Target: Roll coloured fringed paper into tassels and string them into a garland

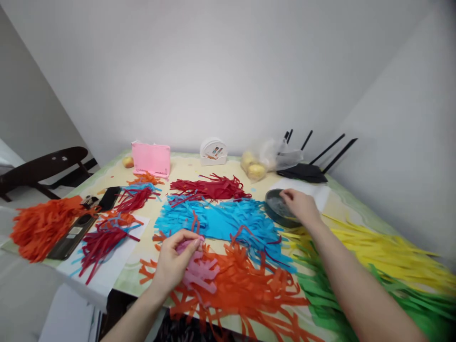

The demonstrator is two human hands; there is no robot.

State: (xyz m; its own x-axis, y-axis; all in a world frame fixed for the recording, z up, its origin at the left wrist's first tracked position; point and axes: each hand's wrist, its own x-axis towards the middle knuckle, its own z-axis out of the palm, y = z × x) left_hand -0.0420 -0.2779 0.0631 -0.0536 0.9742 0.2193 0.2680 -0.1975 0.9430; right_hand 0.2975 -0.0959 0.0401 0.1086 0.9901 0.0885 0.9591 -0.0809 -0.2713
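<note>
My left hand [174, 262] is closed in a pinch on a bundle of pink paper strips [200, 271], held just above a spread of orange paper strips [249, 289] at the table's near edge. My right hand [300, 204] reaches out to a round dark dish [276, 209] at the right of the table, fingers curled down onto its rim; whether they hold anything I cannot see. Between the hands lies a sheet of blue paper strips [221, 221], with dark red strips [210, 188] behind it.
Yellow strips [384, 249] and green strips [356, 299] cover the right side. Left lie an orange pile [41, 225], a black phone [73, 235], red strips on white paper [101, 240]. At the back: pink box [151, 159], white holder [213, 151], bag of fruit [261, 161], black router [306, 172].
</note>
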